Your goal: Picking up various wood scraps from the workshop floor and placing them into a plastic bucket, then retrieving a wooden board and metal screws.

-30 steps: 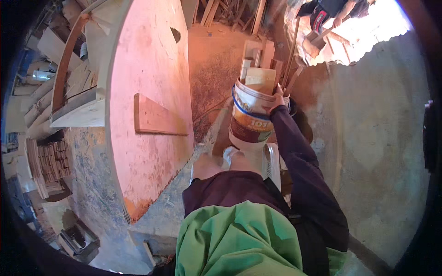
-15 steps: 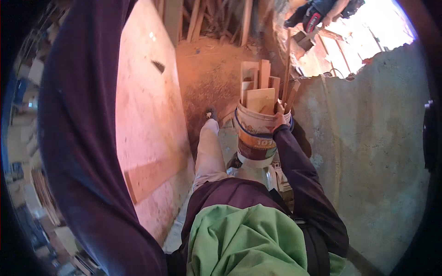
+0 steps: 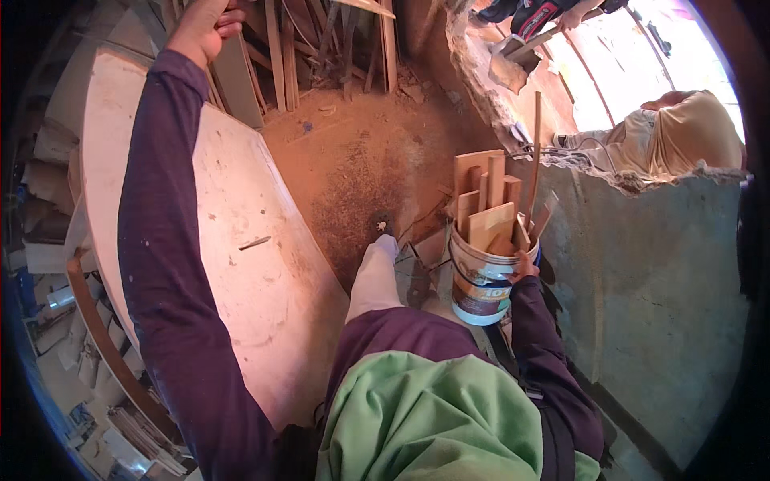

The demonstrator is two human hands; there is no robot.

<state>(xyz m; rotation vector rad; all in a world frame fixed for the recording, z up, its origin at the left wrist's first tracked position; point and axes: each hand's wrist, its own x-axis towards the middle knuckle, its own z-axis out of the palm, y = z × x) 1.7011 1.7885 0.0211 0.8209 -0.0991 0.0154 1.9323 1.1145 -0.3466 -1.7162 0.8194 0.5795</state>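
Observation:
My right hand (image 3: 525, 267) grips the rim of a white plastic bucket (image 3: 481, 301) with a printed label, held beside my right leg. Wood offcuts (image 3: 491, 226) of mixed lengths stick up out of it, along with a long thin stick (image 3: 536, 152). My left hand (image 3: 204, 30) is raised at the upper left with its fingers curled; the top edge cuts it off, and whether anything is inside cannot be seen. Below that arm leans a large pale board (image 3: 249, 280) with a dark sliver (image 3: 255, 243) on its face.
Upright planks (image 3: 285, 60) stand at the back beyond a dusty brown floor (image 3: 337, 152). Stacked wood scraps (image 3: 60, 256) fill the far left. A grey wall (image 3: 658, 280) runs along my right, with a broken-edged opening above it. Through it show a person in tan clothing (image 3: 690, 140) and another's hand (image 3: 576, 16).
My left hand has come into view at the upper left. The bucket, still in my right hand, sits farther right and lower in the picture. A person in tan now shows through the opening.

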